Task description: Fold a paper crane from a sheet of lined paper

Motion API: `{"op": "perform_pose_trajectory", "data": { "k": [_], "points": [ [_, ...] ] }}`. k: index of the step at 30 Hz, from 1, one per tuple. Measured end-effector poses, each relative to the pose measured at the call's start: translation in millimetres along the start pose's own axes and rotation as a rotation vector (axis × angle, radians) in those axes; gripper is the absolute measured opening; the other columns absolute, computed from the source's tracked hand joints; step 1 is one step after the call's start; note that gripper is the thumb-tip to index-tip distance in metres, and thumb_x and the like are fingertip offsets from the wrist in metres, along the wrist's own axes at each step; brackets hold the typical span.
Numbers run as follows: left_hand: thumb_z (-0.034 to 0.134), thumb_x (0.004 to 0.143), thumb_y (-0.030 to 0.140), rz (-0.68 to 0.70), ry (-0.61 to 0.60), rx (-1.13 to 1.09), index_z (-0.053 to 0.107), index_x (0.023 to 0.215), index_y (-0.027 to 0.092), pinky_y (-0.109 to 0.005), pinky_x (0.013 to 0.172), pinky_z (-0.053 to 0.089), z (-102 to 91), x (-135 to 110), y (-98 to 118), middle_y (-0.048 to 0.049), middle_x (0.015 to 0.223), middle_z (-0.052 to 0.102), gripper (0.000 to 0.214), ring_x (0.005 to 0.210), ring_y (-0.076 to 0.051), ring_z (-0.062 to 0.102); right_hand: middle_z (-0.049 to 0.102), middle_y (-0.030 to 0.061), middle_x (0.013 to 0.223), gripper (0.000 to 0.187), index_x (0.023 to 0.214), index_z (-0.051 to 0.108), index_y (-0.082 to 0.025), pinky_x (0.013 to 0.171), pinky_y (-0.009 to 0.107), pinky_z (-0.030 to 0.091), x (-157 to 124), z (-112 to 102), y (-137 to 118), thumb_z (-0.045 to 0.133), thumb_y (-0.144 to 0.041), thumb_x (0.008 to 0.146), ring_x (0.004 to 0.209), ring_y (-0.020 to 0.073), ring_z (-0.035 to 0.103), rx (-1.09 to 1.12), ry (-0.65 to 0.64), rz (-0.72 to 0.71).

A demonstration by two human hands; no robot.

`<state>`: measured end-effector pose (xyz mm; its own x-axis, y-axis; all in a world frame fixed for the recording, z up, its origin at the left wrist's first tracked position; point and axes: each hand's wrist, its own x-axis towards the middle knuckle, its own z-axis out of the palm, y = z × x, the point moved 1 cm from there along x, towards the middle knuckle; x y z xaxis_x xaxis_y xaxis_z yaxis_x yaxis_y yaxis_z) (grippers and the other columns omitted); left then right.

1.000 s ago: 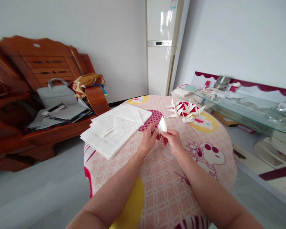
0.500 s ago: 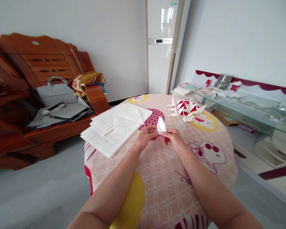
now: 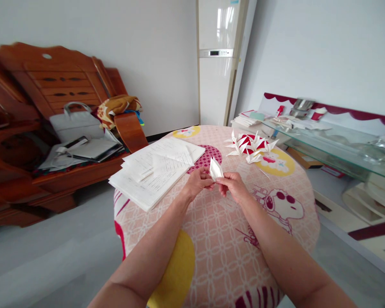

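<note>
A small piece of folded white paper (image 3: 216, 168), pointed at its top, is held upright above the middle of the round table. My left hand (image 3: 198, 184) pinches its lower left corner. On the other side, my right hand (image 3: 232, 185) grips the lower right edge between thumb and fingers. Beyond my right hand, several white paper cranes (image 3: 252, 146) sit in a cluster. To the left of my hands lies a stack of written sheets (image 3: 154, 175), with a folded sheet (image 3: 175, 160) on top.
A patterned cloth (image 3: 218, 239) covers the round table. Over on the left stands a wooden sofa (image 3: 62, 72) bearing a grey bag (image 3: 75, 122) and papers. At right is a glass-topped cabinet (image 3: 333, 145) with cups and papers. A tall white air conditioner (image 3: 214, 90) stands behind.
The folded paper has tilted slightly to the left at its tip. Both hands keep their hold in nearly the same place.
</note>
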<state>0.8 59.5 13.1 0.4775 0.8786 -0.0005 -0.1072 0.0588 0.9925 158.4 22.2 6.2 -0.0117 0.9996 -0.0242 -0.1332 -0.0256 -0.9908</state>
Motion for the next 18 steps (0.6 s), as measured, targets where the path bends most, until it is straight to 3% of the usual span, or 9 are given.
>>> {"op": "perform_pose_trajectory", "data": {
  "k": [6,9,14,18],
  "points": [
    [0.074,0.069,0.021,0.019,-0.045,-0.056,0.055,0.126,0.012,-0.026,0.064,0.053,2.4,-1.0,0.6,-0.0012,0.076,0.068,0.061,0.062,-0.013,0.066,0.059,-0.0003,0.043,0.027,0.055,0.064,-0.016,0.031,0.022,0.036,0.8,-0.5,2.3,0.075,-0.037,0.066,0.032,0.0107,0.048,0.058,0.013,-0.024],
    [0.075,0.067,0.019,0.032,-0.02,-0.038,0.055,0.128,0.012,-0.025,0.062,0.053,2.1,-0.3,0.1,0.0011,0.072,0.066,0.065,0.059,-0.012,0.064,0.06,0.0002,0.044,0.028,0.055,0.064,-0.015,0.031,0.021,0.036,0.3,-0.7,3.8,0.075,-0.037,0.067,0.032,0.0101,0.048,0.041,0.008,-0.04],
    [0.073,0.066,0.017,0.067,0.042,0.005,0.057,0.122,0.01,-0.024,0.058,0.052,1.3,2.5,-4.8,0.0006,0.071,0.066,0.058,0.056,-0.011,0.062,0.06,0.0002,0.045,0.029,0.056,0.063,-0.016,0.032,0.02,0.035,0.1,4.0,7.8,0.074,-0.039,0.069,0.033,0.0098,0.048,-0.014,0.053,-0.064],
    [0.073,0.071,0.024,0.193,0.072,0.076,0.061,0.118,0.012,-0.025,0.061,0.057,3.2,4.8,-9.4,-0.005,0.087,0.07,0.05,0.068,-0.014,0.067,0.06,0.0,0.046,0.034,0.056,0.06,-0.017,0.034,0.02,0.037,1.1,4.5,9.9,0.072,-0.044,0.073,0.036,0.0101,0.051,-0.096,0.134,-0.112]
  ]
}}
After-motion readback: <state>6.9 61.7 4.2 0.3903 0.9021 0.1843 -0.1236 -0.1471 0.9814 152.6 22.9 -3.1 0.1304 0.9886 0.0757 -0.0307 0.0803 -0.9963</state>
